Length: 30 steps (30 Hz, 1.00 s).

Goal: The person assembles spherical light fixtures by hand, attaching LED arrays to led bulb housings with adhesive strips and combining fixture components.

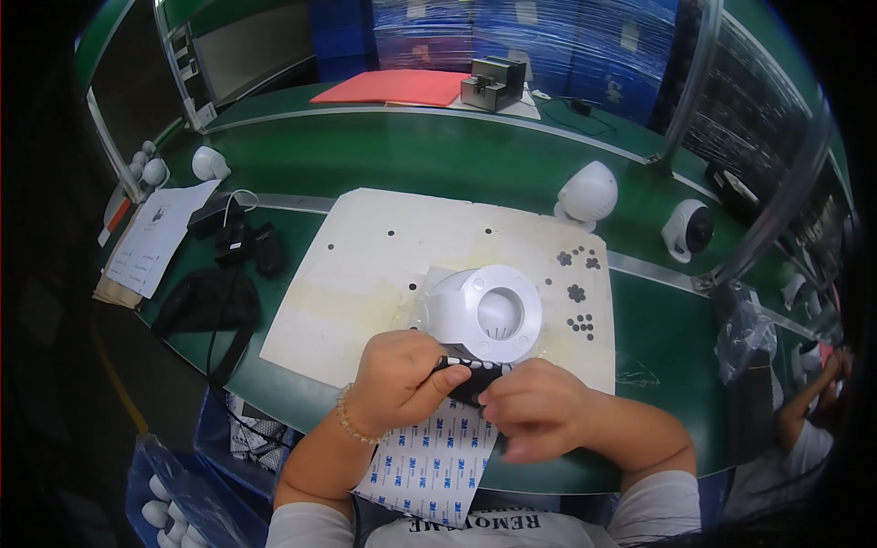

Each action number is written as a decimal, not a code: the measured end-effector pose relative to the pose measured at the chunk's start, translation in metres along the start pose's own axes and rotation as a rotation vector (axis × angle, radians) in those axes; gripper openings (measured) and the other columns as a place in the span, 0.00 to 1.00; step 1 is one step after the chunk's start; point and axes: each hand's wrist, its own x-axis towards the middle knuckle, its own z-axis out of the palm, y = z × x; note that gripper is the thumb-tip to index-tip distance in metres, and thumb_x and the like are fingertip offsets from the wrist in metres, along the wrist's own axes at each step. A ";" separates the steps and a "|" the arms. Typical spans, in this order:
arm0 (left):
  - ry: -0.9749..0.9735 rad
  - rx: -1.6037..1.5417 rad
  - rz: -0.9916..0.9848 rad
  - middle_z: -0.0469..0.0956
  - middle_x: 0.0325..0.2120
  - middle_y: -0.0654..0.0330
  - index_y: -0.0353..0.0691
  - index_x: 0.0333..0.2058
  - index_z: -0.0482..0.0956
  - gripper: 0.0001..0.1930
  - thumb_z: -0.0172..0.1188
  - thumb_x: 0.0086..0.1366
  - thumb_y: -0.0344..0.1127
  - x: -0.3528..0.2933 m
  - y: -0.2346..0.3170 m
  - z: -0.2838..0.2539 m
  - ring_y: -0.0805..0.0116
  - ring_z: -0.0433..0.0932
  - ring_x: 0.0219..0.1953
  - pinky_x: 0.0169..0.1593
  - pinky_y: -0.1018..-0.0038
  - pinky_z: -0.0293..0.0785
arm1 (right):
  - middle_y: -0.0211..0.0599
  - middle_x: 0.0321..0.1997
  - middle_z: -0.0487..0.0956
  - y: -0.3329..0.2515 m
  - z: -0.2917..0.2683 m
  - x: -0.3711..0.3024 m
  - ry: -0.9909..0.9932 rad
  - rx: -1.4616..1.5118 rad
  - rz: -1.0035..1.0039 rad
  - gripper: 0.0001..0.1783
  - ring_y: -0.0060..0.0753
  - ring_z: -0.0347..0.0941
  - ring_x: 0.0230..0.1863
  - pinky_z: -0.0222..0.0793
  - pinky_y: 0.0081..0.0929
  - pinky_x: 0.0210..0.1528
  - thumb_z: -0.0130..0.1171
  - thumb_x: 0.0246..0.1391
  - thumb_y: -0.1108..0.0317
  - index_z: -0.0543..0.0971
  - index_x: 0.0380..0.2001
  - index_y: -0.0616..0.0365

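Note:
My left hand [397,376] is closed on a sheet of adhesive pads [429,466], its thumb lying over the folded black upper part. White backing with blue print hangs below, toward my lap. My right hand [539,406] pinches at the right end of that black part; whether a loose pad is between its fingertips is hidden. Just beyond my hands, a white round housing [446,306] lies with its ring-shaped base and round opening facing up. It rests on a cream board [365,265]. Small black round pads [575,293] are grouped on the board's right side.
White camera-like units [589,194] stand behind the board and at right. Black adapters [233,242], a black pouch [210,301] and papers [151,239] lie left. A metal block [493,84] and pink sheets [393,87] sit at the back. A blue bin [196,493] is lower left; another person's arm [808,402] shows right.

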 end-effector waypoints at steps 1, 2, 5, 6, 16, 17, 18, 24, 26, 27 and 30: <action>0.015 0.037 -0.013 0.73 0.16 0.58 0.37 0.15 0.72 0.12 0.64 0.49 0.35 0.001 0.000 -0.001 0.63 0.70 0.16 0.20 0.74 0.64 | 0.34 0.31 0.70 0.003 0.000 -0.003 0.000 -0.004 0.001 0.14 0.34 0.68 0.29 0.63 0.27 0.31 0.61 0.42 0.73 0.72 0.35 0.58; 0.014 0.035 -0.010 0.73 0.16 0.58 0.37 0.15 0.72 0.12 0.64 0.49 0.35 0.002 0.001 0.001 0.63 0.70 0.16 0.20 0.74 0.64 | 0.35 0.32 0.69 0.006 -0.002 -0.008 0.101 -0.106 0.141 0.18 0.33 0.68 0.30 0.64 0.26 0.32 0.59 0.42 0.77 0.69 0.39 0.58; 0.107 0.050 0.034 0.79 0.31 0.54 0.36 0.17 0.74 0.12 0.64 0.48 0.37 0.004 0.002 0.004 0.66 0.74 0.19 0.22 0.78 0.68 | 0.41 0.44 0.65 0.031 -0.007 -0.008 0.407 0.062 0.439 0.29 0.24 0.67 0.37 0.62 0.18 0.37 0.50 0.46 0.85 0.57 0.52 0.58; 0.107 0.045 0.039 0.79 0.31 0.54 0.36 0.17 0.74 0.12 0.64 0.48 0.37 0.004 0.003 0.002 0.66 0.74 0.19 0.22 0.78 0.68 | 0.40 0.47 0.62 0.042 -0.011 -0.009 0.459 0.145 0.506 0.33 0.22 0.66 0.37 0.63 0.18 0.39 0.48 0.48 0.84 0.52 0.57 0.57; -0.033 0.185 0.080 0.79 0.33 0.56 0.37 0.15 0.74 0.14 0.65 0.47 0.39 0.006 0.004 -0.003 0.71 0.71 0.14 0.20 0.79 0.65 | 0.39 0.50 0.60 0.048 -0.029 -0.003 0.376 0.273 0.854 0.36 0.20 0.64 0.36 0.65 0.18 0.42 0.46 0.49 0.84 0.48 0.61 0.53; -0.032 0.186 0.076 0.79 0.34 0.56 0.37 0.15 0.74 0.13 0.65 0.47 0.39 0.006 0.004 -0.002 0.71 0.71 0.15 0.20 0.79 0.65 | 0.41 0.50 0.60 0.048 -0.029 -0.003 0.366 0.270 0.852 0.35 0.20 0.64 0.36 0.64 0.19 0.43 0.45 0.50 0.83 0.48 0.61 0.55; -0.031 0.187 0.070 0.79 0.34 0.56 0.37 0.16 0.74 0.13 0.65 0.47 0.39 0.006 0.004 -0.002 0.71 0.71 0.15 0.20 0.79 0.65 | 0.41 0.50 0.60 0.048 -0.028 -0.003 0.365 0.270 0.855 0.35 0.20 0.64 0.36 0.64 0.19 0.43 0.45 0.50 0.83 0.48 0.61 0.55; -0.019 0.196 0.079 0.79 0.33 0.57 0.37 0.17 0.76 0.13 0.66 0.46 0.40 0.005 0.004 0.000 0.71 0.71 0.15 0.20 0.79 0.65 | 0.41 0.50 0.61 0.048 -0.026 -0.006 0.362 0.203 0.828 0.36 0.21 0.64 0.36 0.64 0.19 0.43 0.45 0.49 0.84 0.49 0.61 0.55; -0.017 0.191 0.080 0.79 0.33 0.57 0.36 0.17 0.76 0.13 0.66 0.46 0.39 0.005 0.003 0.000 0.71 0.71 0.15 0.20 0.79 0.65 | 0.41 0.49 0.61 0.048 -0.026 -0.005 0.403 0.233 0.830 0.36 0.21 0.64 0.36 0.64 0.20 0.42 0.45 0.49 0.84 0.49 0.61 0.55; -0.015 0.187 0.079 0.79 0.33 0.57 0.36 0.17 0.76 0.13 0.66 0.46 0.39 0.005 0.003 0.000 0.71 0.71 0.15 0.20 0.79 0.65 | 0.41 0.49 0.61 0.048 -0.026 -0.005 0.403 0.234 0.830 0.36 0.21 0.64 0.36 0.64 0.20 0.42 0.45 0.49 0.84 0.49 0.61 0.55; -0.015 0.192 0.083 0.79 0.34 0.57 0.37 0.17 0.75 0.13 0.66 0.46 0.39 0.005 0.003 0.001 0.71 0.71 0.15 0.20 0.79 0.65 | 0.41 0.49 0.61 0.047 -0.027 -0.005 0.378 0.215 0.835 0.36 0.21 0.64 0.37 0.64 0.21 0.42 0.45 0.49 0.84 0.49 0.61 0.55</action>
